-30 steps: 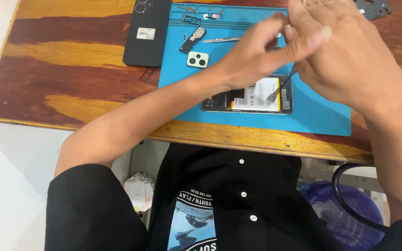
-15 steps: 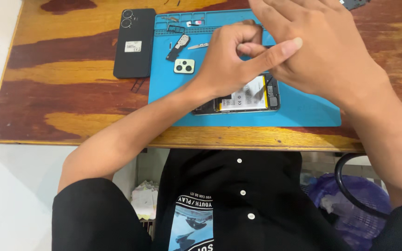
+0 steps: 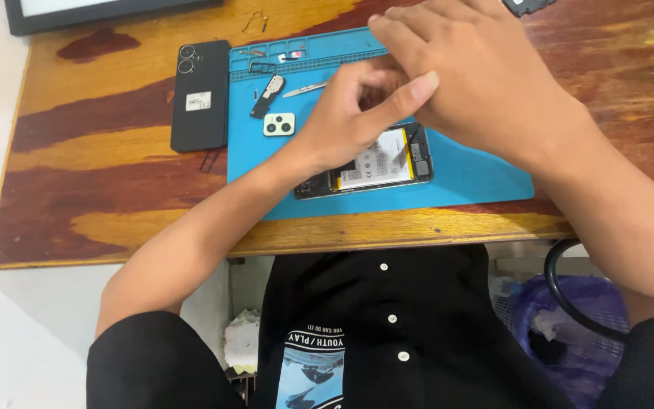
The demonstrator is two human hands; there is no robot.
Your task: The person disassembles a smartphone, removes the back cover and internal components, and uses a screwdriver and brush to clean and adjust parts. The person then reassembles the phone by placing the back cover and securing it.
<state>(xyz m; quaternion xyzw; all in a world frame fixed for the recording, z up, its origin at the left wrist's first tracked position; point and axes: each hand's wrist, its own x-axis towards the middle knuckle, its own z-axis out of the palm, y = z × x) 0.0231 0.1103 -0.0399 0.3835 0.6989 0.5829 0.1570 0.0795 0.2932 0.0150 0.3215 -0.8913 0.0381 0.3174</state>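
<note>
From the head view, our left hand [image 3: 346, 121] and right hand [image 3: 478, 79] meet above the opened phone [image 3: 365, 163], which lies on the blue mat [image 3: 478, 178] with its long axis running left to right, just below and toward us from both hands. The left hand is curled nearly closed, thumb out against the right; we cannot tell whether it pinches anything. The right hand drapes over it, fingers bent; its hold is hidden too. Left of the hands lie a camera cover [image 3: 278, 124], a small black part [image 3: 268, 94] and tweezers [image 3: 303, 89]; a black back cover [image 3: 200, 95] rests on the wooden worktop [image 3: 100, 151].
</note>
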